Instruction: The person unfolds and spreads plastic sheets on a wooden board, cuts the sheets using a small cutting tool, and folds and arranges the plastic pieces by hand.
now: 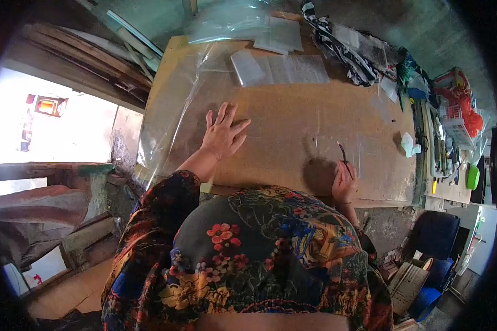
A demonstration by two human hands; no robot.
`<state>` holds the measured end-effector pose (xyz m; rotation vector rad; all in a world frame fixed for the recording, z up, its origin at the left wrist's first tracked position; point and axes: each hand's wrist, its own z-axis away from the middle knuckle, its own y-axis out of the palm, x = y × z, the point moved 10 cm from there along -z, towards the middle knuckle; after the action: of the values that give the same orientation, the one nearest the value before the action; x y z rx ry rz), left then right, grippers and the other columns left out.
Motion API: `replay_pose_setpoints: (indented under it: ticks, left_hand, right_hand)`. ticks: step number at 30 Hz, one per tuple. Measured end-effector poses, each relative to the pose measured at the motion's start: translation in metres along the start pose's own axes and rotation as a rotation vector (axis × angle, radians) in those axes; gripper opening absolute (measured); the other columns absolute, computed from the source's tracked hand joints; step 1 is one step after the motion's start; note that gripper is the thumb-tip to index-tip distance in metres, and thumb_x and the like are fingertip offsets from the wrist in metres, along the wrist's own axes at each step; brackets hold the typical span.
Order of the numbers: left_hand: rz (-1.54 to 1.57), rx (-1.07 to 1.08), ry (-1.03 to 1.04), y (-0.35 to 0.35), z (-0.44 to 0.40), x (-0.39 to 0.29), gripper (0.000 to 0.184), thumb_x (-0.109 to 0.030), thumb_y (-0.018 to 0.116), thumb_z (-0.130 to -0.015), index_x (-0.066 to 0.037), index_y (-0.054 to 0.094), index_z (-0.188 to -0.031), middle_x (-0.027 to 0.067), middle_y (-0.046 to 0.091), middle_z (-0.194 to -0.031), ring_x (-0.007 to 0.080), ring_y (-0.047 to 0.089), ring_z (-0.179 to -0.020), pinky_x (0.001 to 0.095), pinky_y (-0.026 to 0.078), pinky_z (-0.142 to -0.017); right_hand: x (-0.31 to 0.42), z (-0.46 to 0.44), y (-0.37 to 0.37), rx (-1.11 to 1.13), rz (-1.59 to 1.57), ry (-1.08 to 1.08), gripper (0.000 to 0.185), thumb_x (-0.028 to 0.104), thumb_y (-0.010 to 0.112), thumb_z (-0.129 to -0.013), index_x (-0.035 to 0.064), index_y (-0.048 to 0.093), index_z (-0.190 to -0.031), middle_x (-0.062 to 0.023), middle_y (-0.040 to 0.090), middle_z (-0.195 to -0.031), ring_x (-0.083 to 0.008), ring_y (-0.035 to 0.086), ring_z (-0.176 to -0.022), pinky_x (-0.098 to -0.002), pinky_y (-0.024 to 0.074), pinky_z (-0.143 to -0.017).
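Observation:
My left hand [224,132] lies with its fingers spread on the wooden board [281,121], at the edge of a large clear plastic sheet [182,105] that covers the board's left side. Near the board's front edge, my right hand [345,185] is closed around a thin dark stick [343,151] with a pale tip. The stick points up and away from me; its exact kind is too small to make out. Faint clear plastic [353,146] shows around the stick. Farther back lies a flat stack of clear plastic pieces [279,70].
More clear plastic [226,25] is heaped at the back edge. A black-and-white striped bundle [350,55] lies at the back right. A small whitish plastic scrap [409,144] sits near the right edge. Beyond it are a white basket [455,124] and a green object [473,177].

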<state>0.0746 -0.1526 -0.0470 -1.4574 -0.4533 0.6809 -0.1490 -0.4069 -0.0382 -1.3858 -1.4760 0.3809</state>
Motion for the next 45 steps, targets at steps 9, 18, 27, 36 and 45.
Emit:
replay_pose_setpoints:
  ticks: [9, 18, 27, 36, 45]
  left_hand:
    - [0.042, 0.014, 0.005, 0.007, -0.011, -0.007, 0.042, -0.041, 0.039, -0.086, -0.027, 0.043, -0.126, 0.0100, 0.014, -0.141, 0.0316, 0.005, -0.131, 0.0566, 0.008, -0.100]
    - [-0.062, 0.090, 0.043, 0.001, -0.010, -0.004, 0.048, -0.044, 0.038, -0.086, -0.031, 0.032, -0.131, 0.0101, 0.012, -0.142, 0.0301, 0.002, -0.132, 0.0551, 0.007, -0.102]
    - [-0.014, 0.110, 0.041, 0.005, -0.018, 0.001, 0.048, -0.052, 0.036, -0.085, -0.032, 0.037, -0.128, 0.0087, 0.014, -0.141, 0.0298, 0.002, -0.132, 0.0548, 0.006, -0.102]
    - [-0.072, 0.112, 0.041, 0.002, -0.021, 0.001, 0.050, -0.052, 0.037, -0.084, -0.032, 0.034, -0.130, 0.0090, 0.014, -0.142, 0.0297, 0.002, -0.132, 0.0551, 0.006, -0.102]
    - [-0.086, 0.060, 0.087, 0.000, -0.025, 0.001, 0.052, -0.053, 0.039, -0.083, -0.032, 0.033, -0.131, 0.0097, 0.015, -0.141, 0.0300, 0.004, -0.132, 0.0546, 0.008, -0.103]
  right_hand:
    - [0.005, 0.000, -0.003, -0.029, 0.081, -0.025, 0.020, 0.006, 0.049, -0.081, 0.0010, 0.058, -0.098, -0.0137, 0.057, -0.097, -0.0302, 0.054, -0.089, -0.0360, 0.0439, -0.078]
    - [0.001, 0.001, -0.003, -0.042, 0.054, -0.011, 0.021, 0.003, 0.050, -0.079, 0.0014, 0.058, -0.098, -0.0153, 0.056, -0.096, -0.0312, 0.054, -0.089, -0.0364, 0.0450, -0.076]
    - [-0.001, 0.001, -0.003, -0.047, 0.034, 0.007, 0.021, 0.003, 0.050, -0.079, 0.0020, 0.058, -0.098, -0.0150, 0.056, -0.097, -0.0301, 0.055, -0.090, -0.0358, 0.0455, -0.076]
    - [0.003, 0.001, -0.003, -0.049, 0.070, -0.029, 0.022, 0.004, 0.050, -0.079, 0.0039, 0.058, -0.099, -0.0139, 0.056, -0.097, -0.0299, 0.055, -0.087, -0.0355, 0.0456, -0.074]
    - [0.004, 0.000, -0.002, -0.020, 0.110, -0.025, 0.021, 0.005, 0.050, -0.080, 0.0014, 0.058, -0.099, -0.0145, 0.056, -0.096, -0.0299, 0.054, -0.088, -0.0356, 0.0448, -0.076]
